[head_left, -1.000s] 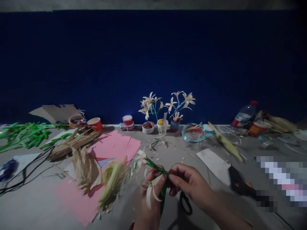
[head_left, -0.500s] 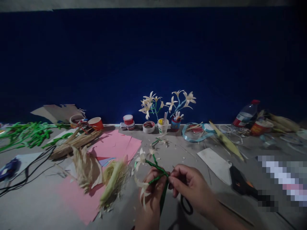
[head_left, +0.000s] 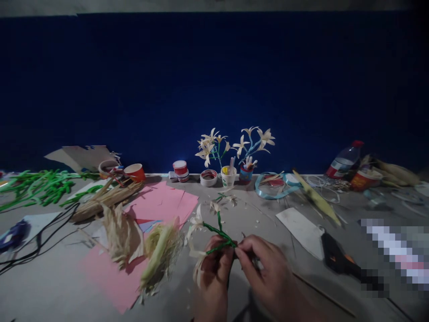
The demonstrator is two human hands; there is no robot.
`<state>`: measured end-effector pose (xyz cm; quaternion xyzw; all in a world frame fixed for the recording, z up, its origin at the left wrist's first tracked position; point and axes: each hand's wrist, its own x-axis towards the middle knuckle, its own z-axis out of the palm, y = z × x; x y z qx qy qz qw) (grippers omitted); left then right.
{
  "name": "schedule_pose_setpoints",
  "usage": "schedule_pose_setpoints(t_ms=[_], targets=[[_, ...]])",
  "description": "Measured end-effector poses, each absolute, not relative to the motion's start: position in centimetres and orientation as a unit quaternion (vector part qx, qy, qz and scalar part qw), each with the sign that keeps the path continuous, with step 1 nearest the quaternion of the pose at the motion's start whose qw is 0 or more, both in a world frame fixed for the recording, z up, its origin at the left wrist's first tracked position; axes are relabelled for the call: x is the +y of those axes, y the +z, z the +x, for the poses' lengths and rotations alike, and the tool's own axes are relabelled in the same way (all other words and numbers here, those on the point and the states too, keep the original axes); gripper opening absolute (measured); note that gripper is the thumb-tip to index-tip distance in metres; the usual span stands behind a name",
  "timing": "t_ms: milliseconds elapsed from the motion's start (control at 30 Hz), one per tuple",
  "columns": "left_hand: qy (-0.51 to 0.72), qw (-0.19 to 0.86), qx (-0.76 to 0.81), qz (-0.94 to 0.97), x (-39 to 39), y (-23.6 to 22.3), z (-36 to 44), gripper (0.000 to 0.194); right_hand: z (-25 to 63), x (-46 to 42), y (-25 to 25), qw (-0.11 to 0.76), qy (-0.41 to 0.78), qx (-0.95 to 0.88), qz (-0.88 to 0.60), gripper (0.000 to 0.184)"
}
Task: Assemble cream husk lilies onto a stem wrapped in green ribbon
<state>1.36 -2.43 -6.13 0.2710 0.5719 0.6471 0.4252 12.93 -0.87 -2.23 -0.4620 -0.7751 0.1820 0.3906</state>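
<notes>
Three pale flowers (head_left: 196,222) with green stems (head_left: 219,230) are joined well in front of the white cup (head_left: 228,180), where the left hand (head_left: 216,264) has its grip closed around them and the right hand (head_left: 264,261) pinches the join (head_left: 232,243). That part looks nearly done, but I cannot tell what is left. A loose flower (head_left: 231,201) lies just before the white cup, and the surface (head_left: 240,219) there gives some room, with pink paper (head_left: 161,201) on the cup's left, a black tool (head_left: 335,256) on its right and the back edge close behind
</notes>
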Motion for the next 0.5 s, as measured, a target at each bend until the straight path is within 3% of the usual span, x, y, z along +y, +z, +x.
schedule_pose_setpoints(t_ms=[100,267,400,500], targets=[[0.688,0.429,0.525,0.259,-2.1,-6.1,1.4,0.028,13.0,-1.1,-2.0,0.379,0.17,-0.79,-0.451,0.015],[0.689,0.473,0.479,0.27,-2.1,-7.3,0.9,0.029,13.9,-0.7,-0.6,0.347,0.269,-0.78,-0.447,0.013],[0.668,0.481,0.488,0.291,-2.3,-7.5,0.5,0.028,14.3,0.3,-0.5,0.399,0.463,-0.668,-0.425,0.011],[0.63,0.472,0.495,0.367,-2.3,-6.3,0.2,0.023,14.2,1.1,-0.6,0.426,0.616,-0.544,-0.379,0.021]])
